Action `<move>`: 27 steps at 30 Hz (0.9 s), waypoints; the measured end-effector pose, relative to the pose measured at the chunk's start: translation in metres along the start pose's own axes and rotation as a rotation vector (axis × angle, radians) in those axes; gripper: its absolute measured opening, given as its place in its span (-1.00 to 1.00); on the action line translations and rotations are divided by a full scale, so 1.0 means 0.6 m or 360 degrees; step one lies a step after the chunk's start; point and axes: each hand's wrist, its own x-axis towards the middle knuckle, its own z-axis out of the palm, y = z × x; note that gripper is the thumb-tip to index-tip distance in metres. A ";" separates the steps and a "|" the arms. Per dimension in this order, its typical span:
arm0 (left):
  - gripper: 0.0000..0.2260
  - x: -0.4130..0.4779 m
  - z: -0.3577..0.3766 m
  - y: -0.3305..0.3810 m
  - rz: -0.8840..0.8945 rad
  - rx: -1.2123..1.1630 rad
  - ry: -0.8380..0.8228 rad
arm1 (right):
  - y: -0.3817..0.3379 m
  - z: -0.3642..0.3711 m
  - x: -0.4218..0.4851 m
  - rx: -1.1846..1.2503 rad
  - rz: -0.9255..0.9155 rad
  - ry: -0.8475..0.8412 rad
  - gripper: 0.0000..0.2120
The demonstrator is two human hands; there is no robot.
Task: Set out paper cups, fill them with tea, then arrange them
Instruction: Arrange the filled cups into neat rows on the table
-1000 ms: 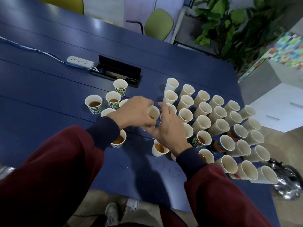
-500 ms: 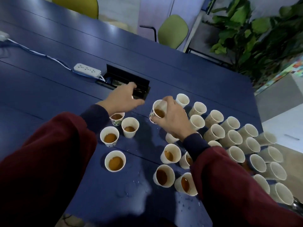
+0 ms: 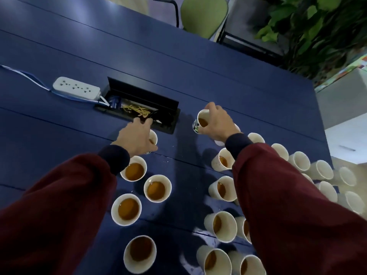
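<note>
Lowering the held cup [image 3: 201, 121] is judged to be the step in hand. The cup is grasped by the right grip [image 3: 216, 126], whose fingers are curled round its wall from above. It appears to be carried slightly tilted over the blue worktop [image 3: 59, 135], just to the right of the open cable box [image 3: 139, 104], and tea is seen inside it. The left grip [image 3: 137, 138] lies over a second cup [image 3: 154, 138] just in front of that box. Only part of this cup's rim is shown, so it cannot be told whether it is grasped or only touched. The held cup should be brought level before it is set down, and its soft paper wall should not be squeezed. A spot apart from the cable box and the power strip [image 3: 76, 88] is advised, because spilled tea could run there. It should also be lined up with the filled cups [image 3: 132, 171] nearby.
</note>
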 end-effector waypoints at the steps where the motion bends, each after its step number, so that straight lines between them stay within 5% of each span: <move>1: -0.24 0.006 0.001 -0.001 0.0022 0.0005 0.0002 | 0.003 0.009 0.012 -0.0021 0.0014 -0.0011 -0.44; 16: -0.48 0.014 0.008 -0.008 0.0087 0.0072 -0.0026 | 0.019 0.077 0.046 -0.0169 0.0102 -0.0147 -0.36; 20: -0.45 0.012 -0.004 -0.005 0.0075 0.0003 0.0039 | 0.014 0.066 0.035 -0.0215 0.0037 -0.0149 -0.12; 24: -0.46 0.004 -0.028 0.012 0.0114 -0.0148 0.0174 | -0.017 0.051 -0.008 0.0020 -0.0260 0.0107 -0.04; 27: -0.45 -0.008 -0.042 0.040 0.0178 -0.0244 0.0242 | -0.050 0.056 -0.056 0.0412 -0.0383 -0.0043 -0.03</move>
